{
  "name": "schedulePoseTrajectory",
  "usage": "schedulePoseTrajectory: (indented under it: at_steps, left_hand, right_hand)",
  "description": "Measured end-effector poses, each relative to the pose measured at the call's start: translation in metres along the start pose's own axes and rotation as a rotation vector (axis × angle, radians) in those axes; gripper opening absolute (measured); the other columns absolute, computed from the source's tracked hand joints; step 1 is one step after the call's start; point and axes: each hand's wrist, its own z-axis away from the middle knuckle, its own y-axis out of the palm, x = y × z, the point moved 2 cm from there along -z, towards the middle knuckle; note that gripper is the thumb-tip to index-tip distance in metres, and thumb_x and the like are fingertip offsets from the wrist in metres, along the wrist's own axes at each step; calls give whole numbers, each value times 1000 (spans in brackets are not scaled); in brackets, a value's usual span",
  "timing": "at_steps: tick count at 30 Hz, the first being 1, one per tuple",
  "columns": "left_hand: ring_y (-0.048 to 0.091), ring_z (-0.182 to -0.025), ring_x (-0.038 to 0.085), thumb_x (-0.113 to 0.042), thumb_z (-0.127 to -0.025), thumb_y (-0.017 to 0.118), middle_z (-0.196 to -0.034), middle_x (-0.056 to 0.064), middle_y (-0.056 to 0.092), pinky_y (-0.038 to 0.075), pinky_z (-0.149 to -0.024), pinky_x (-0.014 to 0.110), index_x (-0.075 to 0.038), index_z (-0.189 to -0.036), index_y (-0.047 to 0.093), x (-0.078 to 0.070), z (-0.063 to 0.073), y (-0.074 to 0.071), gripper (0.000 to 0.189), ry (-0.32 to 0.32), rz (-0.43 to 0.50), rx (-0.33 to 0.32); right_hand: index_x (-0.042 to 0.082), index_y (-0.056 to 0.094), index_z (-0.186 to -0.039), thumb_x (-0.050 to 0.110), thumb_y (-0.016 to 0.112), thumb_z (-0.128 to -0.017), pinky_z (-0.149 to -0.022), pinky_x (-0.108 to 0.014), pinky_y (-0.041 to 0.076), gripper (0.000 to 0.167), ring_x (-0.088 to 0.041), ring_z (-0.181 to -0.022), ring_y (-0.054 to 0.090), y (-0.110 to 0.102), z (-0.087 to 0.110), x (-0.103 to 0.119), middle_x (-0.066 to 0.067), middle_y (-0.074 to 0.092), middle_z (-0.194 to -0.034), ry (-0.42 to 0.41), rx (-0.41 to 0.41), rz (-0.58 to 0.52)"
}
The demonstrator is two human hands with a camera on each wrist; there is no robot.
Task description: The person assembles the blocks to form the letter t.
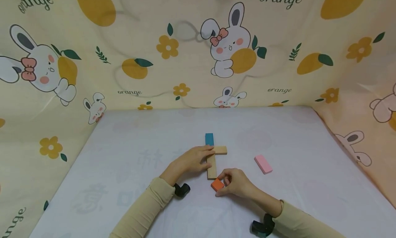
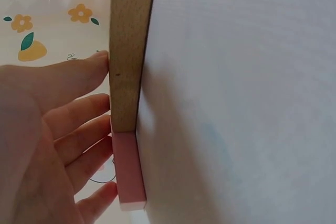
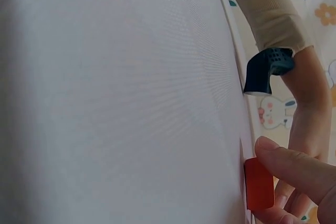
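My left hand (image 1: 194, 158) lies over a row of blocks. Its thumb tip is at the side of a long plain wooden block (image 1: 211, 167) and its fingertips rest around the far part, fingers only lightly bent. In the left wrist view, a pink block (image 2: 128, 169) adjoins the end of the wooden block (image 2: 126, 56), beside those fingers; in the head view my hand hides it. A blue block (image 1: 209, 139) and a shorter wooden block (image 1: 220, 150) extend from the far end. With thumb and fingers, my right hand (image 1: 237, 183) pinches an orange block (image 1: 217, 185) close to the near end.
A separate pink block (image 1: 263, 164) lies on the white-covered table (image 1: 139, 134), to the right of my hands. Black wrist mounts (image 1: 182, 190) sit under both sleeves. A printed cloth with rabbits and oranges (image 1: 185, 69) stands behind the table and along its sides.
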Motion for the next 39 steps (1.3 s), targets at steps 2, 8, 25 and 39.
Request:
schedulePoseTrajectory:
  at_steps: [2, 8, 25, 39]
  left_hand:
    - [41, -143, 26, -30, -96, 58, -154, 9, 41, 36, -118, 41, -7, -142, 48, 0, 0, 0, 52, 1, -4, 0]
    - [40, -143, 27, -30, -96, 57, -155, 8, 40, 35, -118, 41, -7, -142, 47, -1, -1, -1, 52, -5, -2, 11]
    - [41, -143, 26, -30, -96, 58, -155, 7, 40, 35, -118, 41, -8, -142, 47, -1, -1, 0, 52, -11, -2, 4]
    - [39, -144, 26, -31, -96, 58, -156, 6, 39, 34, -119, 41, -9, -143, 46, -2, 1, -2, 53, -30, 16, 15]
  right_hand:
    - [0, 67, -93, 14, 89, -63, -53, -16, 34, 39, 0, -56, 38, -1, 0, 0, 6, 43, -61, -1, 5, -4]
    - [-3, 68, -98, 14, 87, -65, -53, -15, 35, 42, 0, -56, 39, -3, 0, -3, 5, 43, -61, -7, 31, -39]
    - [-1, 71, -97, 19, 83, -72, -54, -15, 36, 34, 2, -58, 41, -21, 5, -7, 4, 46, -64, -37, -67, -21]
    - [-2, 71, -96, 15, 79, -78, -53, -15, 35, 26, 1, -59, 41, -37, 8, -8, 4, 44, -64, -27, -142, 4]
